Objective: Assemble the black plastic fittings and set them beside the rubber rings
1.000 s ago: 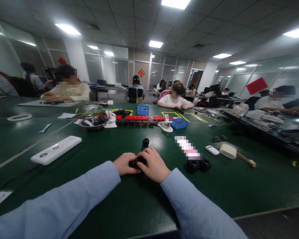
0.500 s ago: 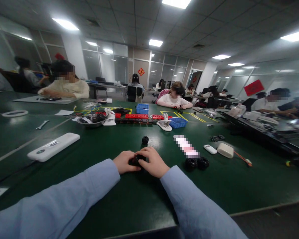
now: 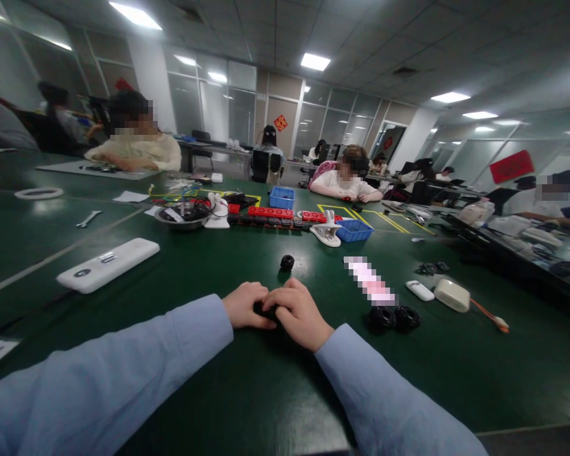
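My left hand (image 3: 247, 306) and my right hand (image 3: 300, 313) meet above the green table. Their curled fingers close round a small black object (image 3: 266, 311), which they mostly hide, so its kind cannot be made out. Just beyond the fingertips stands a small black wheel (image 3: 287, 262) with a knobbly tyre. Two larger black wheels (image 3: 395, 318) lie side by side to the right of my right hand, close to a blurred-out phone-like rectangle (image 3: 369, 280).
A white power bank-like case (image 3: 108, 265) lies left, with a wrench (image 3: 89, 219) behind it. Across the table are a metal bowl (image 3: 183, 223), red strips (image 3: 270, 212), a white clamp (image 3: 327, 231) and blue bins (image 3: 354, 230). A cream box (image 3: 451, 296) sits right. Several people sit beyond.
The view has shifted, so the table's things appear farther right. My fingers have drawn closer over the black object, and less of it shows. My hands stay together.
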Tool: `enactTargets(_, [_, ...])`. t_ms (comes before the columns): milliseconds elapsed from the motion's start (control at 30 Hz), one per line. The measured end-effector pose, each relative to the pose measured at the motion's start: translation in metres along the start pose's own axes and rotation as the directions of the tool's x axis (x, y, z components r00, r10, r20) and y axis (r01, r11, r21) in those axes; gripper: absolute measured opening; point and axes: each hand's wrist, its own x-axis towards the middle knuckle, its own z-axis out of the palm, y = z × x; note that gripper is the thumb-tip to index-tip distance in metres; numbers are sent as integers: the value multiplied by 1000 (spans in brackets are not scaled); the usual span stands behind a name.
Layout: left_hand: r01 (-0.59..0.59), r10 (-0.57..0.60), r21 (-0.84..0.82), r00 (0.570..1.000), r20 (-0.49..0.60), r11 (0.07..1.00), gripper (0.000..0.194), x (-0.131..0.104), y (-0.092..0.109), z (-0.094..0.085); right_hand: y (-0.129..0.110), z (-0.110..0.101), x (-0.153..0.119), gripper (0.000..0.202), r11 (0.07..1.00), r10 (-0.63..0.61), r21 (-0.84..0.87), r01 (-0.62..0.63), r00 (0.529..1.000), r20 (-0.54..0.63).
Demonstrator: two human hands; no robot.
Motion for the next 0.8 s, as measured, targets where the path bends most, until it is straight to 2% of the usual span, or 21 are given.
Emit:
enactTargets(167, [-47, 47, 1, 999, -21, 999, 36, 0, -4, 3, -7, 4, -1, 32, 1000, -18, -16, 18, 1000, 26])
enactTargets(367, [-36, 37, 30, 999, -21, 999, 36, -2, -2, 3, -10, 7, -2, 30, 1000, -21, -14, 21, 1000, 15])
enactTargets(533, [-45, 46, 50, 999, -26, 998, 38, -2, -4, 4, -10, 6, -4, 28, 997, -69, 34, 69, 998, -4])
enactTargets(633, [-47, 49, 48, 998, -29, 998, 37, -1, -6, 6, -12, 4, -7, 30, 990, -109, 81, 117, 990, -91])
enactTargets(800, [-58, 58, 28, 998, -2, 998, 35, 0, -5, 3, -18, -2, -11, 29, 978, -150, 97, 183, 948, -280])
